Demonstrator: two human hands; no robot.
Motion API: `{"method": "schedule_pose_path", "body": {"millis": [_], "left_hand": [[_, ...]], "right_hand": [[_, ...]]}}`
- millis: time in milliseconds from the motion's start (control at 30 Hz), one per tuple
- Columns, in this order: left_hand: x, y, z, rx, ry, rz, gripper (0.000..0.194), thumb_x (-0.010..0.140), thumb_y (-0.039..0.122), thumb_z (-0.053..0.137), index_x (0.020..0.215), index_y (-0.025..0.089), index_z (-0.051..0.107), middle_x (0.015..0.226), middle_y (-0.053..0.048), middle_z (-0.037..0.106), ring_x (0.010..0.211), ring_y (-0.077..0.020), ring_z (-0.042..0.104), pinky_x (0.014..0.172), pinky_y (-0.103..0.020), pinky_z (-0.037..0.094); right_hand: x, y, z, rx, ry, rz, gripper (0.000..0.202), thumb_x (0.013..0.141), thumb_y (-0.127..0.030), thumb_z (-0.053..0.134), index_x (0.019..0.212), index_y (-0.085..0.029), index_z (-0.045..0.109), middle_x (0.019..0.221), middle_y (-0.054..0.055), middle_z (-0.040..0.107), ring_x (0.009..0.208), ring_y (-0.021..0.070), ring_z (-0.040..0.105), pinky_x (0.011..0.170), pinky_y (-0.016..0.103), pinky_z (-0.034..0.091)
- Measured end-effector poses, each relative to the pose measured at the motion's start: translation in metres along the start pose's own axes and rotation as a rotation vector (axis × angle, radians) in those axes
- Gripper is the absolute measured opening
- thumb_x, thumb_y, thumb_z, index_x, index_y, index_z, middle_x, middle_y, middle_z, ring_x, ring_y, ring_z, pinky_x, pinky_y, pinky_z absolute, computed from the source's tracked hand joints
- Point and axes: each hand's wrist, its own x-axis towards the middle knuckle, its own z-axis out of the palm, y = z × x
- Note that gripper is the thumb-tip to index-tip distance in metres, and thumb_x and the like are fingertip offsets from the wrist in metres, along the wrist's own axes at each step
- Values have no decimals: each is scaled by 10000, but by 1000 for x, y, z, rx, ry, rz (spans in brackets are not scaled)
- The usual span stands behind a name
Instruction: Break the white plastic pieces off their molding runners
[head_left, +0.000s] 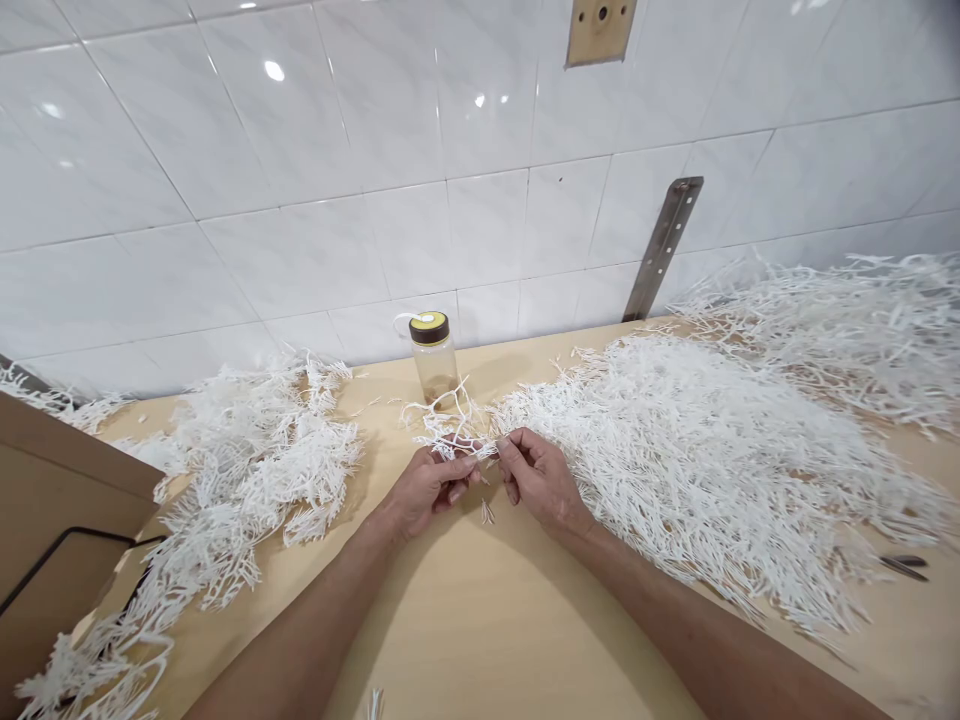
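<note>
Between my hands, over the middle of the table (495,620), is a white branching plastic sprig (459,425). My left hand (431,485) pinches its lower part between thumb and fingers. The fingers of my right hand (544,480) are pinched together at the sprig's right end; whether they hold a stem tip or a separate small piece is too fine to tell. A few small thin pieces (487,512) lie on the table just below my hands. To the right spreads a large pile of white thin sprigs (720,460), close beside my right hand.
Another heap of white branching pieces (262,460) lies at the left, beside a brown cardboard box (67,500). A clear bottle (435,365) with a black and yellow lid stands behind my hands. At right are more white branches (847,330) and a dark metal tool (904,567). A perforated metal strip (664,250) leans against the tiled wall.
</note>
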Motion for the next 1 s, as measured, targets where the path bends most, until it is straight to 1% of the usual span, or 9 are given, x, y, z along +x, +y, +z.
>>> {"method": "schedule_pose_path", "body": {"millis": [133,267,333,433,500,600,667,800,1000], "left_hand": [[0,2,1,-39,12,41,334,756,447,707,799,117,678,490,29,470,401,-59,312,357,-210,137],[1,5,0,-104,14,45,446,806,568,615,847,127,667,558,0,527,431,-76,359,344,-209,125],[2,6,-1,-91,44,18,440,790,572,639,790,132,642,537,7,512,423,-68,334,353,-212,108],[2,5,-1,-61,119,-20,393,711,483,756,655,152,552,456,50,411,412,-52,276,382,-220,99],[1,4,-1,-56,144,-20,408,677,448,789,615,161,506,454,61,384,417,-46,257,400,-227,99],[0,3,0,-25,102,-27,441,671,452,797,587,163,474,460,69,354,424,-37,219,416,-234,92],[-1,4,1,-25,74,-31,438,659,450,810,607,162,483,479,72,348,436,-38,222,422,-234,87],[-1,3,1,-52,67,-19,422,642,445,826,661,162,513,512,66,371,447,-46,254,420,-234,82],[1,-1,1,-24,55,31,463,684,508,791,636,167,481,493,67,349,445,-45,225,426,-246,92]], "right_hand": [[0,0,0,8,1,-8,375,913,-523,562,722,-205,506,517,-56,507,376,84,429,403,230,351],[-1,0,-1,-3,-22,-1,369,895,-519,583,719,-202,511,537,-52,513,382,84,431,405,233,351],[-1,-1,-2,0,-34,6,370,890,-516,587,709,-202,509,531,-53,506,386,85,428,410,234,352],[-2,-4,-1,9,-43,-2,368,888,-510,589,704,-202,511,530,-53,495,395,86,426,416,234,354],[-2,-6,-1,16,-44,-6,358,888,-507,590,717,-199,526,542,-52,494,398,85,428,414,234,353],[-2,-6,-2,19,-53,-10,345,886,-505,592,741,-194,552,553,-51,491,400,85,430,413,234,355],[-2,-5,-2,15,-58,-20,347,886,-507,593,740,-195,554,553,-50,492,406,87,433,418,235,361],[-1,-3,-2,4,-53,-33,352,887,-509,592,733,-196,544,535,-53,488,403,88,427,418,233,361],[-2,-5,-2,15,-52,-14,342,894,-489,591,734,-192,539,533,-53,494,395,83,429,416,233,355]]}}
